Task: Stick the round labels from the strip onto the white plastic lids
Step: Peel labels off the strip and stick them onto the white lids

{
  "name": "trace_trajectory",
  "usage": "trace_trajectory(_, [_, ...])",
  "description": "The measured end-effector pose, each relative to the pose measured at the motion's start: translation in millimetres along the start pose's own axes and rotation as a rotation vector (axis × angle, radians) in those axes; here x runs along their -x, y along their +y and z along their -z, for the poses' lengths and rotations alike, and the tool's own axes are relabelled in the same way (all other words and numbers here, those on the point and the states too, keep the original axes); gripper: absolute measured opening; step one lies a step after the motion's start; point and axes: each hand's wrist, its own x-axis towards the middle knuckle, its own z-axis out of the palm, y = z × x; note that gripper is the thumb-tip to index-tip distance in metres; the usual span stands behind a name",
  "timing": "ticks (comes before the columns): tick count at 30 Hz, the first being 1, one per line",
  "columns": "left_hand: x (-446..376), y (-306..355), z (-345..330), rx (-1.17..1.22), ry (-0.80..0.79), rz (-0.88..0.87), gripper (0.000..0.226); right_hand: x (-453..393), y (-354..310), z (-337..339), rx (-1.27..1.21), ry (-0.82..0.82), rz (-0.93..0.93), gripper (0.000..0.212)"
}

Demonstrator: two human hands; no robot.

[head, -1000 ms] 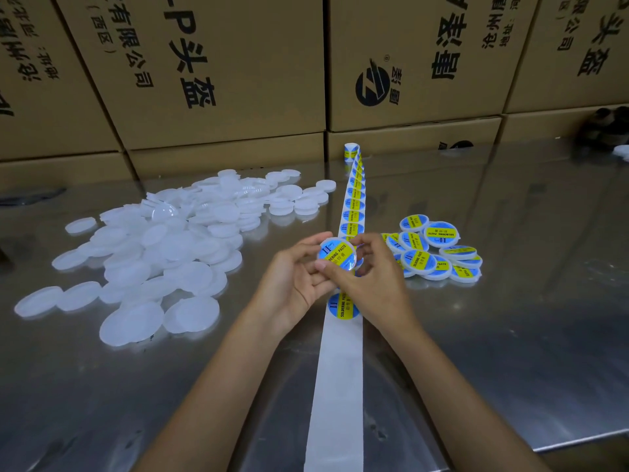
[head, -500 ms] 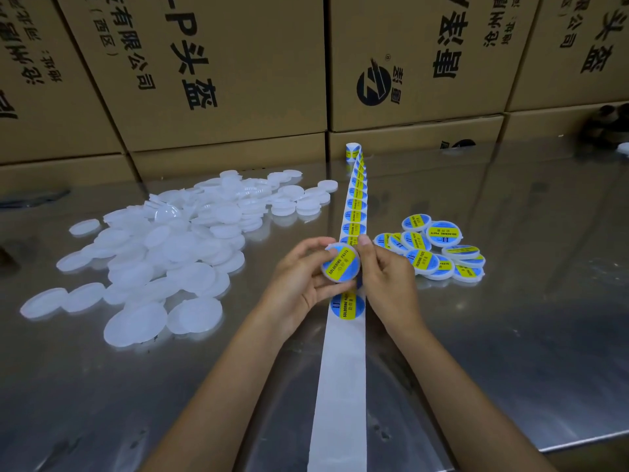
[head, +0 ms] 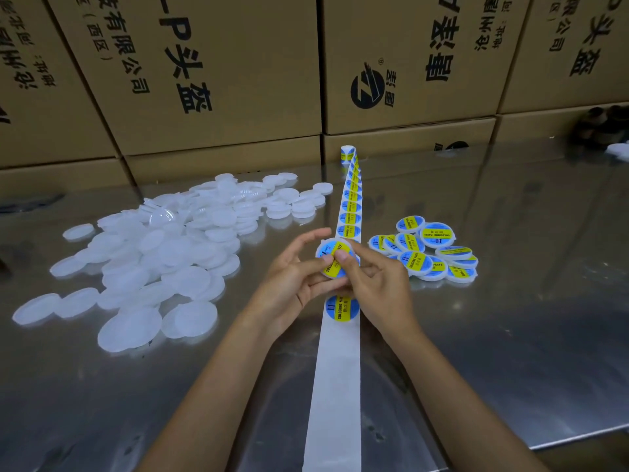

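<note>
A white lid (head: 332, 260) bearing a blue and yellow round label is held above the strip between both hands. My left hand (head: 295, 280) cradles it from the left with curled fingers. My right hand (head: 377, 284) holds its right side, thumb pressing on the label face. The white backing strip (head: 340, 369) runs down the table's middle, with one label (head: 341, 307) just below my hands and several more labels (head: 350, 207) beyond, up to a small roll (head: 348, 154). A heap of plain white lids (head: 163, 253) lies at the left.
A pile of labelled lids (head: 429, 253) lies right of the strip. Cardboard boxes (head: 211, 73) wall off the back of the shiny metal table (head: 510, 318). The table's front edge shows at lower right.
The lid has turned a little in my hands, and my right thumb has moved onto the label face. Both hands stay over the strip.
</note>
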Motion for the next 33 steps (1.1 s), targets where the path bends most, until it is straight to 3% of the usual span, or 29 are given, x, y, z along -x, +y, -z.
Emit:
trace_trajectory(4, [2.2,3.8,3.0,-0.092,-0.094,0.011,0.037,1.8,-3.5,1.6,-0.042,0.029,0.012,0.021])
trace_trajectory(9, [1.4,-0.4,-0.2,-0.199,0.139,-0.066,0.018,1.4,-2.9,0.6,-0.020,-0.058,-0.064,0.032])
trace_trajectory(12, [1.2,-2.2,0.3,-0.159,0.220,-0.093,0.013,3.1,-2.3,-2.0,0.008,-0.123,-0.079,0.021])
trace_trajectory(14, [1.3,-2.2,1.0,-0.147,0.245,-0.098,0.017,4.2,-0.3,-3.3,0.079,-0.139,-0.085,0.036])
trace_trajectory(18, [2.0,-1.0,-0.6,-0.140,0.154,-0.064,0.016,1.0,-0.3,-0.5,0.059,-0.089,-0.061,0.041])
trace_trajectory(26, [0.1,-0.7,1.9,-0.035,-0.108,0.007,0.035,-3.2,-1.1,7.6,-0.041,0.003,-0.043,0.015])
trace_trajectory(33, [-0.7,-2.6,-0.4,-0.299,0.006,-0.060,0.039,-3.1,0.9,5.9,-0.062,0.000,-0.134,0.028])
